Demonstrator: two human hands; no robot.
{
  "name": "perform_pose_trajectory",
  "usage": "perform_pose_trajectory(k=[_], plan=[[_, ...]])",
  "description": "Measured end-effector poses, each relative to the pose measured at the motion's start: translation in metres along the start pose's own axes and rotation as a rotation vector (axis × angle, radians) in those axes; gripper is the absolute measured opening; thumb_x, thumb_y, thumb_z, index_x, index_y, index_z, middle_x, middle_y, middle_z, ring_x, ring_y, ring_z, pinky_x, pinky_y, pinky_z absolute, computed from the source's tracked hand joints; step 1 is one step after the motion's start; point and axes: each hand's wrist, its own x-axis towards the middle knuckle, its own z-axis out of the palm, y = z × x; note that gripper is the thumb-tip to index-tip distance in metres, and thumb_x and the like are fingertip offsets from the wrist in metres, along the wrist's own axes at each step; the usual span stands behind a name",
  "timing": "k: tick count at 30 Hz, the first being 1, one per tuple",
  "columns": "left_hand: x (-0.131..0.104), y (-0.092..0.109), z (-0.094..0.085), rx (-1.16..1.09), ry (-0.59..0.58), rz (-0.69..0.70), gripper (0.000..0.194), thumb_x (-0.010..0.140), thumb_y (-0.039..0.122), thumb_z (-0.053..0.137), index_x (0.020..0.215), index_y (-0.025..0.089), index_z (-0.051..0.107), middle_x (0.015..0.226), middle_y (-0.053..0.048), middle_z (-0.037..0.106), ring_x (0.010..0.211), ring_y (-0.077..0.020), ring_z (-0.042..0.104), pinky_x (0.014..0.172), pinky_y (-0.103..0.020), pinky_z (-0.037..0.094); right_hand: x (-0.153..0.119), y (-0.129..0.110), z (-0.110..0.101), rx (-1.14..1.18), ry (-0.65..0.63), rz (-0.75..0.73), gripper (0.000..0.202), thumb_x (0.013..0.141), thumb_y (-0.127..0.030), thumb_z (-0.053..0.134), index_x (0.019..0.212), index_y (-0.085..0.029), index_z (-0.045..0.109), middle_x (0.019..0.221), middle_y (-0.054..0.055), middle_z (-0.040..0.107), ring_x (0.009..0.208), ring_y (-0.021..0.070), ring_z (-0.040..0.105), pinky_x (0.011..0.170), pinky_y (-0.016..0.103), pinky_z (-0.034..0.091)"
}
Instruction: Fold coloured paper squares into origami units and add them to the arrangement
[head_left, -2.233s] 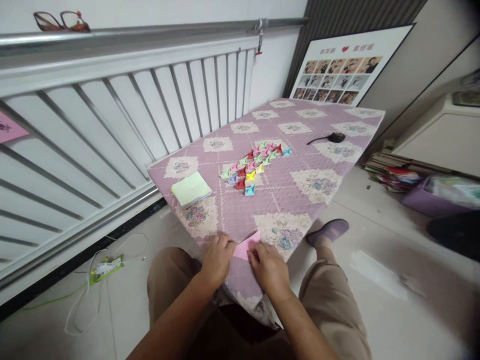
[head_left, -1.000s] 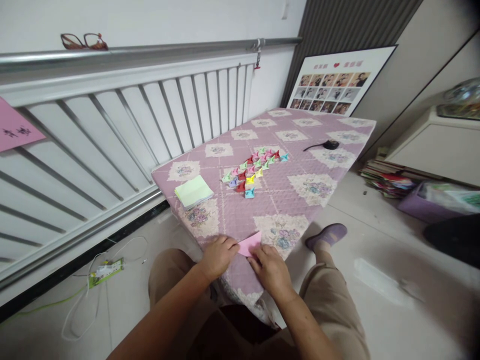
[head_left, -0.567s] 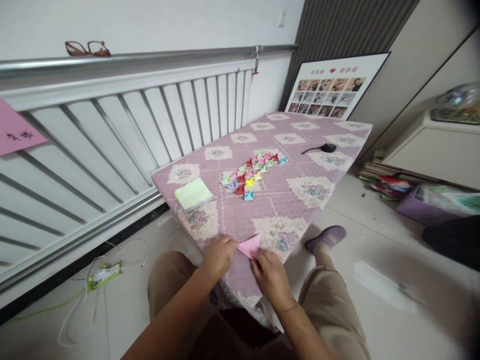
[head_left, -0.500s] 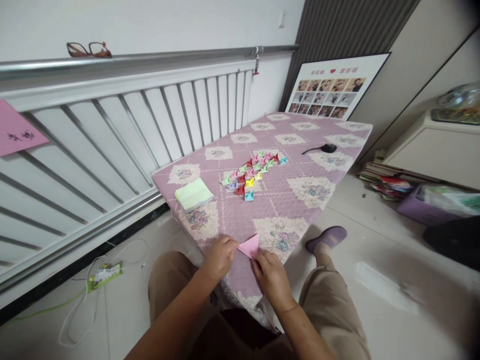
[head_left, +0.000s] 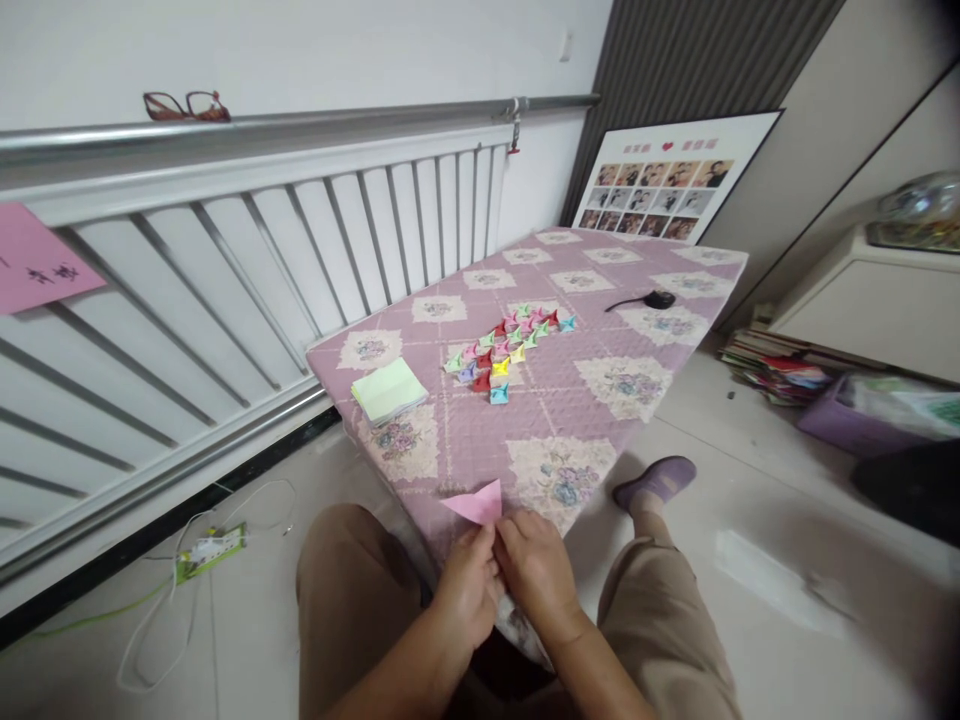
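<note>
A folded piece of pink paper [head_left: 478, 503] sticks out beyond my fingertips at the near end of the table, two of its points spread apart. My left hand [head_left: 471, 580] pinches its lower corner. Pressed close beside it, my right hand [head_left: 534, 562] also has its fingers closed at that corner; the exact grip is partly hidden. Farther up the cloth stand several small folded paper pieces [head_left: 500, 368] in red, pink, green, yellow and blue, grouped in slanting rows. To their left lies a stack of pale green paper squares [head_left: 390, 390].
The table wears a purple floral cloth [head_left: 480, 440]. A black object with a strap [head_left: 658, 299] lies toward its right edge. A white radiator [head_left: 300, 260] runs along the left. On the floor at left are a power strip [head_left: 214, 548] and cables.
My left hand has moved right and down to meet my right hand. The pink paper has turned, and its triangle shape has opened into two points.
</note>
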Motion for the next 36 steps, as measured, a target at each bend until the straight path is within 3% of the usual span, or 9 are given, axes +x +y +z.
perform_pose_trajectory(k=[7, 12, 17, 24, 31, 36], plan=[[0.003, 0.014, -0.005, 0.005, 0.073, 0.047, 0.036, 0.062, 0.038, 0.082, 0.082, 0.016, 0.062, 0.077, -0.002, 0.066, 0.075, -0.0146, 0.063, 0.073, -0.025, 0.047, -0.009, -0.016, -0.008, 0.098, 0.081, -0.015, 0.017, 0.091, -0.022, 0.049, 0.091, -0.021, 0.066, 0.085, 0.006, 0.062, 0.080, 0.0200, 0.051, 0.073, 0.034, 0.034], [-0.003, 0.033, -0.011, 0.334, -0.027, 0.115, 0.037, 0.071, 0.045, 0.073, 0.089, 0.013, 0.067, 0.083, -0.007, 0.068, 0.071, -0.0157, 0.062, 0.066, -0.026, 0.046, -0.011, -0.012, -0.030, 0.206, 0.190, 0.020, 0.017, 0.091, -0.025, 0.049, 0.095, -0.022, 0.065, 0.091, 0.006, 0.061, 0.086, 0.0200, 0.054, 0.079, 0.036, 0.039], [-0.011, 0.044, -0.013, 0.611, -0.033, 0.150, 0.042, 0.076, 0.048, 0.066, 0.100, 0.015, 0.070, 0.083, -0.007, 0.069, 0.068, -0.0155, 0.060, 0.066, -0.027, 0.045, 0.003, -0.009, -0.053, 0.216, 0.296, 0.043, 0.022, 0.088, -0.027, 0.054, 0.109, -0.023, 0.060, 0.105, 0.010, 0.058, 0.102, 0.0252, 0.052, 0.089, 0.043, 0.042], [-0.015, 0.044, -0.023, 0.805, -0.095, 0.175, 0.036, 0.082, 0.045, 0.058, 0.098, 0.014, 0.070, 0.076, -0.005, 0.069, 0.072, -0.0176, 0.061, 0.072, -0.031, 0.047, 0.004, -0.006, -0.055, 0.196, 0.284, 0.000, 0.010, 0.086, -0.023, 0.058, 0.095, -0.024, 0.062, 0.109, 0.009, 0.054, 0.105, 0.0258, 0.050, 0.089, 0.047, 0.042], [-0.011, 0.053, -0.028, 0.672, -0.244, 0.065, 0.031, 0.080, 0.039, 0.060, 0.095, 0.013, 0.067, 0.074, -0.003, 0.064, 0.068, -0.0127, 0.057, 0.068, -0.026, 0.044, 0.005, -0.008, -0.067, 0.417, 0.025, -0.024, 0.003, 0.084, -0.023, 0.060, 0.081, -0.021, 0.059, 0.106, 0.008, 0.058, 0.105, 0.0240, 0.053, 0.087, 0.041, 0.043], [-0.019, 0.068, -0.023, 0.831, -0.285, -0.020, 0.029, 0.076, 0.037, 0.062, 0.088, 0.011, 0.066, 0.068, -0.002, 0.060, 0.064, -0.0124, 0.054, 0.065, -0.026, 0.041, 0.004, -0.013, -0.071, 0.669, -0.248, 0.119, 0.011, 0.087, -0.030, 0.056, 0.081, -0.021, 0.056, 0.078, 0.001, 0.058, 0.072, 0.0145, 0.056, 0.067, 0.026, 0.044]])
